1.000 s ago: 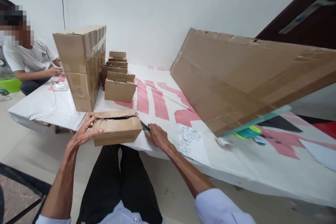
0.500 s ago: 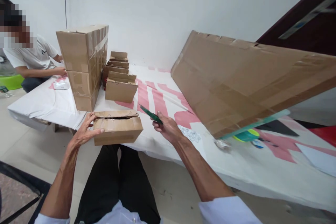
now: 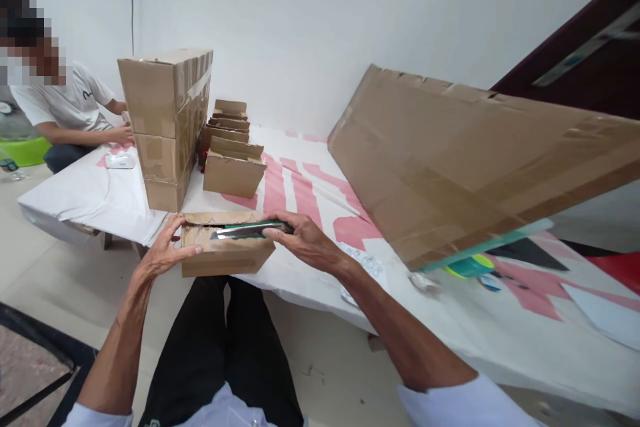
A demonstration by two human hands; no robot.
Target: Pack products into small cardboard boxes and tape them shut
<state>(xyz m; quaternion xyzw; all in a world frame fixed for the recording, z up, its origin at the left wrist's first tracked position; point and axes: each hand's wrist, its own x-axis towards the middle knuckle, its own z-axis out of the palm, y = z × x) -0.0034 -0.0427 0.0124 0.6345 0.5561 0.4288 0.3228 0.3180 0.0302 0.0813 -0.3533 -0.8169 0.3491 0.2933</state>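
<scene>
A small brown cardboard box (image 3: 227,262) lies at the table's near edge, with a narrow gap between its top flaps. My left hand (image 3: 170,250) grips the box's left end, thumb along the front face and fingers at the back corner. In my right hand (image 3: 297,233) is a utility knife (image 3: 245,230) with a green and dark handle. Its metal blade points left and lies across the top of the box, over the gap. Whether the blade touches the cardboard, I cannot tell.
Tall stacked cartons (image 3: 165,127) stand at the left, beside several open small boxes (image 3: 234,170). A large cardboard sheet (image 3: 470,160) leans at the right. Beneath it is a teal and yellow container (image 3: 470,267). Across the table sits a person (image 3: 75,107) in a white shirt.
My right hand has brought the utility knife left, from beside the box to over its top. My left hand keeps its hold on the box's left end.
</scene>
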